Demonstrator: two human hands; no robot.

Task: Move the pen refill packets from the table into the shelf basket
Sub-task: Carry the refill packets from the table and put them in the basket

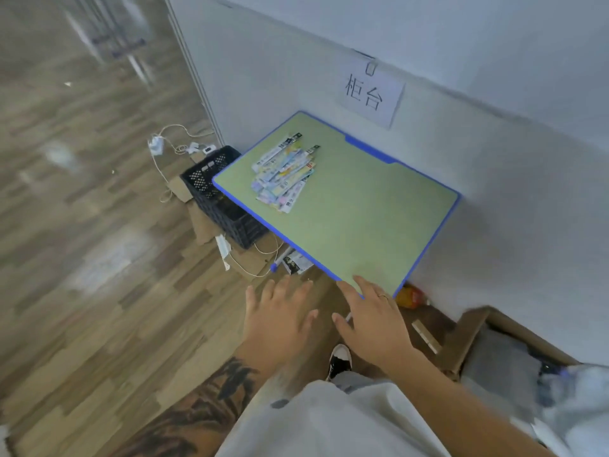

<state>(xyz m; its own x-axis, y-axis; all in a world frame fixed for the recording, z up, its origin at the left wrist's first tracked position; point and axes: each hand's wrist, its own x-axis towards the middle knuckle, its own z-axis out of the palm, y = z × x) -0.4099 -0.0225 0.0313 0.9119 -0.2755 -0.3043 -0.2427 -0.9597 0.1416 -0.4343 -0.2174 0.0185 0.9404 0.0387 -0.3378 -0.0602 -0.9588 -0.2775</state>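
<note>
Pale green counter (362,219) w/ blue plastic rim, set against a white wall. Pile of long, pastel-printed pen refill packets (285,176) lies loose on the counter nr its far left corner, fanned and overlapping; nothing touches them. Left hand (280,319) hovers off the counter's near edge, over the wood floor, fingers spread & released, holding nothing. Right hand (372,321) beside it at the near corner, fingers straight and released too, fingertips over the blue rim; contact w/ the rim can't be told. Thin ring on one right finger. Both hands well apart from the packets. Black perforated plastic crate (217,192) sits on the floor, partly under the counter's left edge, on flattened cardboard w/ white cables nearby. White paper sign (370,94) w/ black characters hangs on the wall above the counter's far edge.
</note>
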